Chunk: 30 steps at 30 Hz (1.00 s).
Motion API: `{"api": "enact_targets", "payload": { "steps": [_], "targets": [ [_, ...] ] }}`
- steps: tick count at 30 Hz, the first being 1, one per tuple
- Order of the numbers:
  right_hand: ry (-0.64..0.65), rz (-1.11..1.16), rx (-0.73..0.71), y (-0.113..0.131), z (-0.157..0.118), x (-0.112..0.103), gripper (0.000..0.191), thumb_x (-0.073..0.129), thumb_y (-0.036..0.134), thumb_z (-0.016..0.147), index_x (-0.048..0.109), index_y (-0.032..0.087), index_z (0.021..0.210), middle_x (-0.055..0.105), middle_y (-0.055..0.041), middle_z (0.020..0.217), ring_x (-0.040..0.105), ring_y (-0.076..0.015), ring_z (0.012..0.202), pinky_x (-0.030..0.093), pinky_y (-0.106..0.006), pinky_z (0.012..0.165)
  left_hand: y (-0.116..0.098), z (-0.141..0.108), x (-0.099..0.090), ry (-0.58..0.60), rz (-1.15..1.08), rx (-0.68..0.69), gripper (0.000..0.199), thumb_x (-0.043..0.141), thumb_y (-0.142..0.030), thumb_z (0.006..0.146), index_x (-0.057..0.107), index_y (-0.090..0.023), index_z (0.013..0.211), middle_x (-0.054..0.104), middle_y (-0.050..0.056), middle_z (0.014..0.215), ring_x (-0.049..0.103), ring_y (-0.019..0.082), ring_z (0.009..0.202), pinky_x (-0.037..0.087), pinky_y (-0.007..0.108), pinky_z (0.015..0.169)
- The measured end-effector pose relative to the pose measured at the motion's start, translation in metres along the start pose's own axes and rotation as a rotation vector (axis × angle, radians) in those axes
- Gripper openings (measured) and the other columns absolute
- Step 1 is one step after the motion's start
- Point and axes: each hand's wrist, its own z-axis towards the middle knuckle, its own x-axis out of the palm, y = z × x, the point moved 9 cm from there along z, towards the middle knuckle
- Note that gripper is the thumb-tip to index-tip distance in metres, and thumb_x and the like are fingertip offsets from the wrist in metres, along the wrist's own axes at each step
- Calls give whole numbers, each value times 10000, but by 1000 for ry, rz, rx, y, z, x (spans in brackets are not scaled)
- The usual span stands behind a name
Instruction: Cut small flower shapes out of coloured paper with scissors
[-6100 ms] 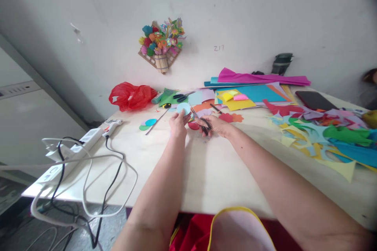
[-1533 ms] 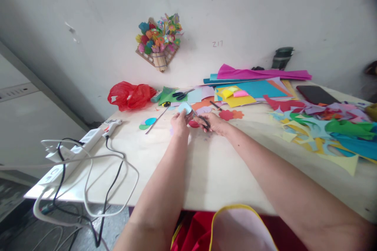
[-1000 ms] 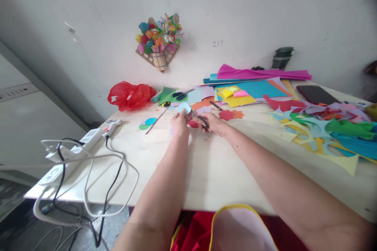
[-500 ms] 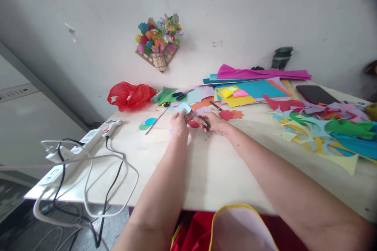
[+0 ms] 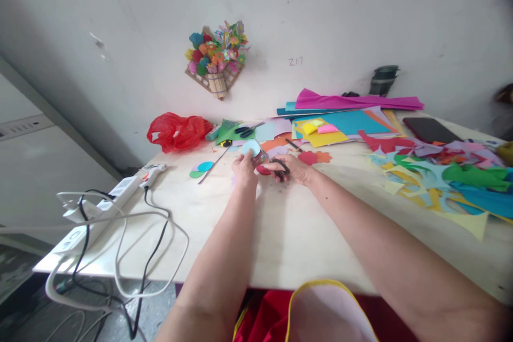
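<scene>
In the head view, the left hand point(image 5: 244, 168) pinches a pale-blue paper point(image 5: 250, 147) above the table point(image 5: 312, 240). The right hand point(image 5: 296, 169) grips scissors point(image 5: 286, 168) by their black handles, blades toward the paper; whether they touch it cannot be told. A red disc point(image 5: 263, 170) lies between the hands, a red flower point(image 5: 308, 157) beyond the right one.

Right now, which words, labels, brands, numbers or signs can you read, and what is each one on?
"217", possibly "Z17": handwritten on the wall.
Power strip: any markings are too small to read.
Panel on the left: its marks are too blurred to read.
Scissors and pale blue paper: no lettering can be made out.
</scene>
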Motion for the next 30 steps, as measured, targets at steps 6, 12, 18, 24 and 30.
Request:
{"api": "enact_targets", "payload": {
  "steps": [6,12,18,24,30],
  "targets": [
    [55,5,40,2,-4,-13,348,867,362,688,603,140,643,647,-34,535,561,-94,404,322,-171,342,-3,5,-4,-13,29,59,202,793,-166,741,591,-156,748,685,25,697,755,194,673,562,285,741],
    [-304,257,-48,7,-1,-41,353,901,217,613,593,175,782,664,10,574,618,-120,478,368,-184,400,5,3,9,112,107,55,262,857,-291,696,641,-158,760,688,21,673,745,206,688,573,323,774],
    [-448,366,-83,4,2,-40,397,891,141,572,594,195,831,595,82,553,579,-100,437,412,-201,447,12,-1,21,203,141,99,319,905,-350,621,655,-157,668,671,4,617,660,141,615,557,293,755],
    [-556,399,-75,3,0,-41,376,852,133,570,596,197,838,561,93,522,563,-108,442,394,-207,437,21,-5,27,289,198,91,364,914,-413,588,661,-162,664,672,9,613,630,132,554,496,256,608],
    [-619,361,-79,7,-4,-43,329,813,138,609,577,209,828,576,85,547,580,-115,489,448,-222,486,27,-5,32,363,205,67,417,927,-455,577,655,-155,677,674,16,611,624,121,527,473,242,562]
  ]
}}
